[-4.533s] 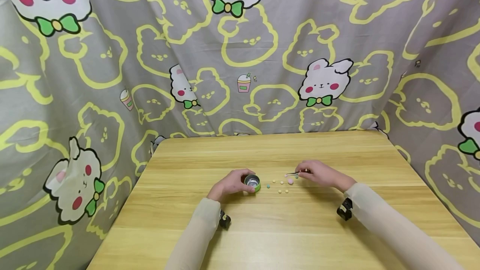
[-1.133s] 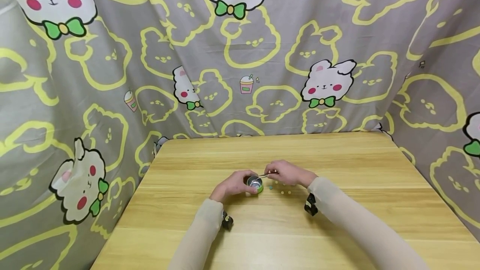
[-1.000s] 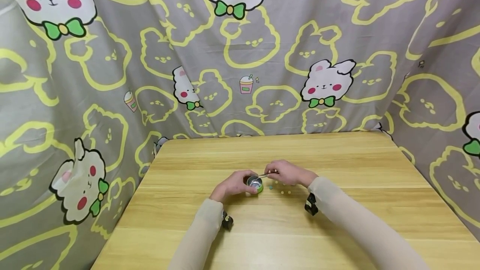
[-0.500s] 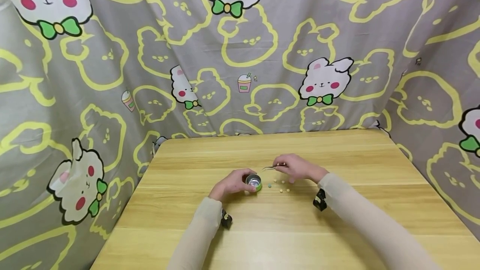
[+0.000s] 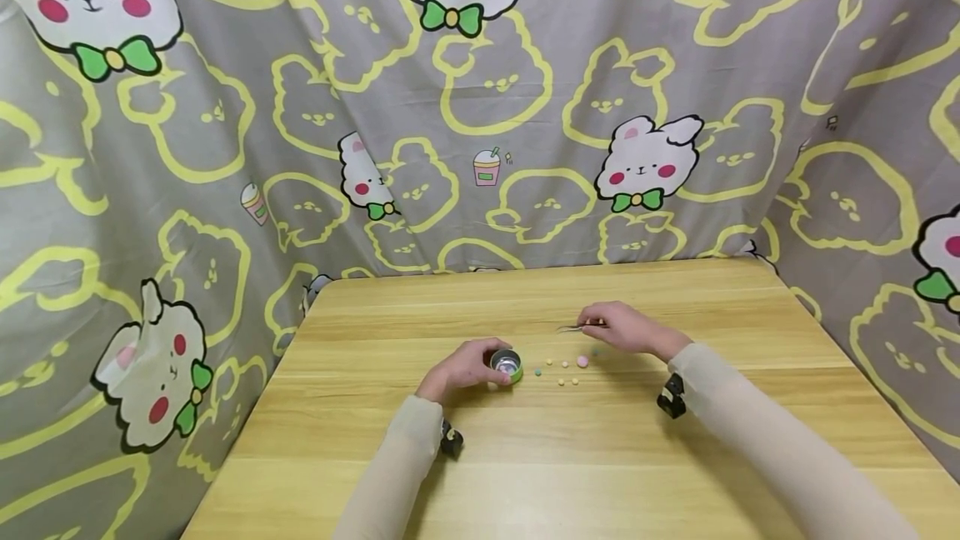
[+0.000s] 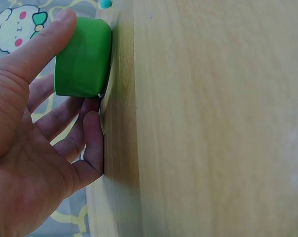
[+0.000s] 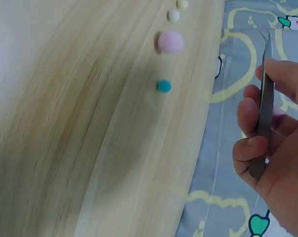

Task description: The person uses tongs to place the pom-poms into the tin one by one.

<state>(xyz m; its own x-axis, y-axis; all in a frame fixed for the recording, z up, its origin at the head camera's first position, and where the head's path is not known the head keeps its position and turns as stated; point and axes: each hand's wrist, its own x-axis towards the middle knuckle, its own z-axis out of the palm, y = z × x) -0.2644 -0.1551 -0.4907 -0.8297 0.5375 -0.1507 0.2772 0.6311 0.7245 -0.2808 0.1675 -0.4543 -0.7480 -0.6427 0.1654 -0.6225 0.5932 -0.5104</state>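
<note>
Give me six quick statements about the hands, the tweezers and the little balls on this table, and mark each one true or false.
1. The right hand grips a pair of tweezers. True.
2. The left hand holds a green container. True.
3. The tips of the tweezers are inside the green container. False: they are off to its right, clear of it.
4. A pink ball lies on the wooden table. True.
5. That pink ball is the smallest one on the table. False: it is plainly bigger than the teal ball near it.
6. The tweezers are pinching a yellow ball. False: nothing shows between their tips.
</note>
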